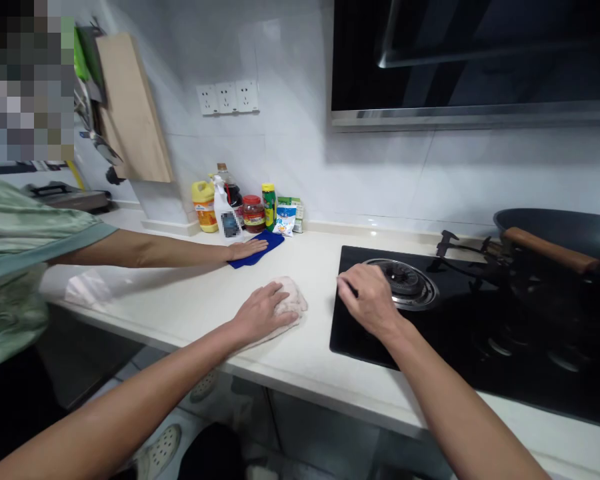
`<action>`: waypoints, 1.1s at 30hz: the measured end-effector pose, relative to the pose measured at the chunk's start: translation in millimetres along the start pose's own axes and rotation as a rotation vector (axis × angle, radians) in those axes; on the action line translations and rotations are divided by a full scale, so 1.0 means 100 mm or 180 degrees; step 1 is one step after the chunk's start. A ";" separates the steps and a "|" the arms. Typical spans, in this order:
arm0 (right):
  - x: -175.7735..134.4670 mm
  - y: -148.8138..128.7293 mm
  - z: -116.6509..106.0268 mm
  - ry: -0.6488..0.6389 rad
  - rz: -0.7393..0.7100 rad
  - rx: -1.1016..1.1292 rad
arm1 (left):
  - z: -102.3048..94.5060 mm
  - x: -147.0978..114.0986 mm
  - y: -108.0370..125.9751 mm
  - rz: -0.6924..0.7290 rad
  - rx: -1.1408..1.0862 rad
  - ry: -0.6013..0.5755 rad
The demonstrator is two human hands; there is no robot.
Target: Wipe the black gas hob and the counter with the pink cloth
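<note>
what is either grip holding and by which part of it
The left grip holds the white cloth down by its top; the curled right grip shows nothing in it.

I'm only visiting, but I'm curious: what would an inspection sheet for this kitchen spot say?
Surface: pale countertop, with a black hob set in it.
Job's things: pale cloth, bunched under the left hand; blue cloth under another person's hand.
Clutter: spray bottle, red-lidded jar and packets near the wall; wok at the hob's right.
Hands: left on the pale cloth; right hand loosely curled at the hob's left burner, contact unclear.
Cables: nothing seen.
Surroundings: wall sockets, range hood, wooden board.
</note>
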State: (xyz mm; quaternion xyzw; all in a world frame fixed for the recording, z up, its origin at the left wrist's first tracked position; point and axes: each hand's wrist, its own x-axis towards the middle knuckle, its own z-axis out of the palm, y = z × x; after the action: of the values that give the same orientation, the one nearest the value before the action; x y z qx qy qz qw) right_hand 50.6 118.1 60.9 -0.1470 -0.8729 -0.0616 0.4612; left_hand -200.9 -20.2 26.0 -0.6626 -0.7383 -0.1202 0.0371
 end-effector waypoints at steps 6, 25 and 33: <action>-0.07 -0.35 0.16 -0.1293 -0.0615 0.0154 | 0.26 0.79 0.13 -0.0158 0.0098 0.0058; 0.03 -0.47 0.12 -0.0451 -0.0655 0.0043 | 0.65 2.97 0.38 -0.0288 0.0066 0.0332; 0.05 -0.38 0.10 -0.0025 -0.0527 -0.0048 | 0.68 2.72 0.60 0.0032 0.0017 0.0234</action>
State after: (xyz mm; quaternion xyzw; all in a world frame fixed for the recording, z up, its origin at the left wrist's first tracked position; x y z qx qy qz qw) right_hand 27.9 85.8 60.5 -0.0781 -0.8834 -0.1055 0.4499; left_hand -166.8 264.6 26.5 -0.6613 -0.7335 -0.1423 0.0665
